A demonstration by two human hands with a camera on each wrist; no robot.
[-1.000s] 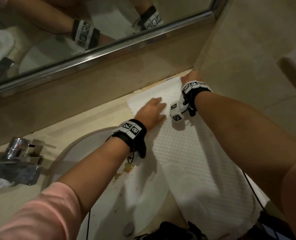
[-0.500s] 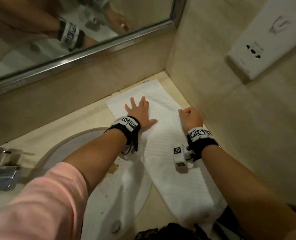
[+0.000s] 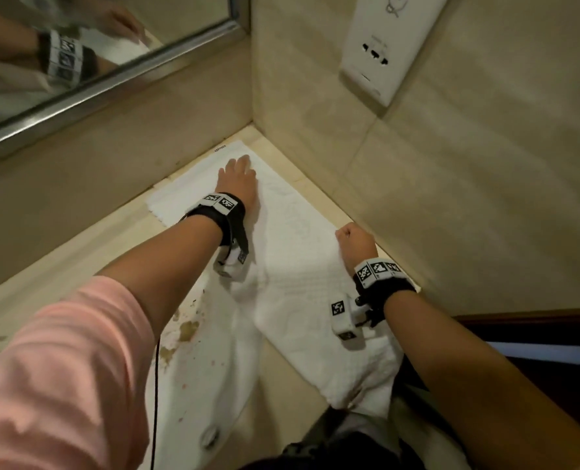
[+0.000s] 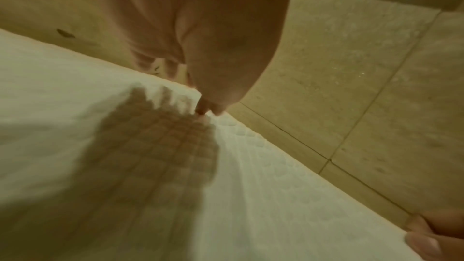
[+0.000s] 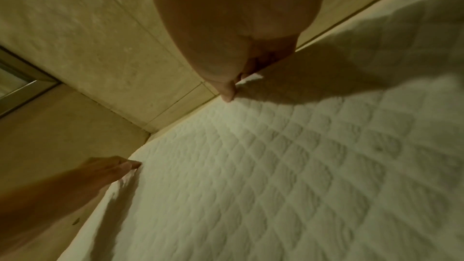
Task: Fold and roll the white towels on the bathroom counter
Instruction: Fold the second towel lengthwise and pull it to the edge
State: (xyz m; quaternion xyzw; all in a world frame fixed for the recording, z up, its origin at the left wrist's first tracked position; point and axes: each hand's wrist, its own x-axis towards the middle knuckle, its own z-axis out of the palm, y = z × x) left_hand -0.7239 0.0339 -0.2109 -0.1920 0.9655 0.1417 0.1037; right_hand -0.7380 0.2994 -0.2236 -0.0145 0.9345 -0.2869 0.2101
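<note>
Step in hand: a white towel (image 3: 302,266) is being flattened and squared on the counter (image 3: 78,252), judged to be the fold stage, with no roll yet begun.
Towel position: it is being held lengthwise under both hands, its far end lying just beyond the left fingertips, in the corner where the two walls meet, and its near end hanging past the counter edge behind the right wrist.
Left hand (image 3: 239,179): it is being pressed flat, palm down, fingers straight and close together.
Right hand (image 3: 356,244): its fingers are being kept curled, the towel's wall-side edge being pinched between thumb and fingers.
Next move, as judged: the long edge is likely needing to be carried across while the flat hand is anchoring the cloth.
Writing: a small dark tag (image 3: 220,148) is being shown at the far edge, too small to be read; the wall socket plate (image 3: 380,39) is bearing a faint unreadable mark.
</note>
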